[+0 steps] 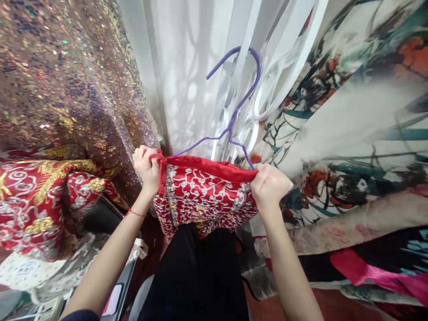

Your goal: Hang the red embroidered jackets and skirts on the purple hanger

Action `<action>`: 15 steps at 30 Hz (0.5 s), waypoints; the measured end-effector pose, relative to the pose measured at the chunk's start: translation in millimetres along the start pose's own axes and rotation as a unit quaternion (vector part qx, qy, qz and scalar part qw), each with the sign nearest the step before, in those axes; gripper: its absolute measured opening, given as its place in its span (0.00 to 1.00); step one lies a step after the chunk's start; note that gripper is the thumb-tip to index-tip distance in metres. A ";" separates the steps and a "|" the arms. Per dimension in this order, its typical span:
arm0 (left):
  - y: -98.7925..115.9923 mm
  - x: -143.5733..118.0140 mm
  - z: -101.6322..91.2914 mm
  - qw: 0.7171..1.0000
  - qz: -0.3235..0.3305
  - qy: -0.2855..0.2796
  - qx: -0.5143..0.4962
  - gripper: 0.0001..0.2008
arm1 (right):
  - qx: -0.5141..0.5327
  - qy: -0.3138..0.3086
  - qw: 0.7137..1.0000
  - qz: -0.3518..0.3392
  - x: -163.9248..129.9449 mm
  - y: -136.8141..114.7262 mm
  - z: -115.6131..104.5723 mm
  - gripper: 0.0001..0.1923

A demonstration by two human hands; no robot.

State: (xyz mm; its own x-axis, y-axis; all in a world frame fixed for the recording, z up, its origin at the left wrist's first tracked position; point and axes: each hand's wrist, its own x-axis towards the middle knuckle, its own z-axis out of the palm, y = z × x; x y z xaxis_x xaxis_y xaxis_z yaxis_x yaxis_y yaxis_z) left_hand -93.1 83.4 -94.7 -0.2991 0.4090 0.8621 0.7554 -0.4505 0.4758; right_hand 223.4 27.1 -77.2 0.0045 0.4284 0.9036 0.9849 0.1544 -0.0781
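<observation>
Closest to me, 2 bare forearms rise from the bottom edge over a dark, matte stretch of black cloth (197, 276). The left hand (147, 167) is closed in a fist around a knotted red tie at the left corner of a red embroidered garment (203, 196); a thin red string circles that wrist. The right hand (270, 185) is closed too, pinching the garment's top hem at its right corner. Between them the hem is pulled taut, a plain satin band above dense silver and gold thread scrollwork.

Just behind the hem sits a thin purple wire hanger (234, 116), its shoulders level with the waistband and its hook curling up. I judge the garment is being fitted onto that hanger; the next move would call for keeping the hem stretched and level along the wire.

Far left hangs sequinned fabric (63, 76), glittery and rough; far right, smooth floral printed cloth (361, 133); at the back, a sheer white curtain (187, 67).
</observation>
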 end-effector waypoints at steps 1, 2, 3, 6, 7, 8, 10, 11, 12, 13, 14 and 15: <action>-1.2 -1.2 0.6 1.000 0.000 0.002 -0.004 0.34 | -0.002 0.001 1.000 -0.006 -0.3 0.1 -0.3 0.24; -2.4 -2.4 1.4 1.000 0.001 0.005 -0.008 0.34 | -0.003 0.001 1.000 -0.015 -0.5 0.4 -0.1 0.24; -3.5 -3.6 2.3 1.000 0.002 0.008 -0.013 0.35 | -0.002 0.002 1.000 -0.026 -0.3 0.7 0.6 0.24; -4.3 -6.7 3.9 1.000 0.002 0.024 -0.020 0.35 | 0.008 0.026 0.998 -0.062 2.6 2.3 6.8 0.23; -3.4 -7.6 3.5 0.999 0.004 0.030 -0.018 0.35 | 0.014 0.038 0.997 -0.069 4.2 2.8 9.5 0.23; -2.0 -8.5 2.4 0.999 0.010 0.037 -0.014 0.35 | 0.019 0.050 0.996 -0.073 5.7 3.2 12.1 0.23; 2.0 -10.2 -1.5 0.999 0.026 0.045 -0.002 0.34 | 0.025 0.060 0.995 -0.081 8.1 3.5 15.3 0.22; 4.2 -10.9 -3.7 0.998 0.033 0.045 0.005 0.34 | 0.026 0.058 0.994 -0.085 8.7 3.5 15.7 0.22; 6.3 -11.5 -5.8 0.998 0.035 0.042 0.013 0.34 | 0.029 0.053 0.994 -0.090 8.8 3.8 15.4 0.22; 8.2 -12.2 -7.6 0.998 0.034 0.038 0.021 0.34 | 0.031 0.047 0.994 -0.094 8.5 4.3 14.6 0.22; 10.0 -12.8 -8.9 0.999 0.030 0.035 0.028 0.34 | 0.035 0.044 0.994 -0.096 7.9 5.2 13.4 0.21; 11.5 -13.6 -9.7 0.999 0.027 0.032 0.033 0.34 | 0.040 0.043 0.994 -0.096 7.1 6.5 12.3 0.21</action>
State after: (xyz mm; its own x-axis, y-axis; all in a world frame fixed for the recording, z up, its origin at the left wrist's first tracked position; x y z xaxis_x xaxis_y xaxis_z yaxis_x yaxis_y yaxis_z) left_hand -86.1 64.9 -99.3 -0.2917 0.3336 0.8965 0.8079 -0.4158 0.4176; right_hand 227.8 42.1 -76.4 -0.1638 0.3067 0.9376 0.9520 0.2982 0.0687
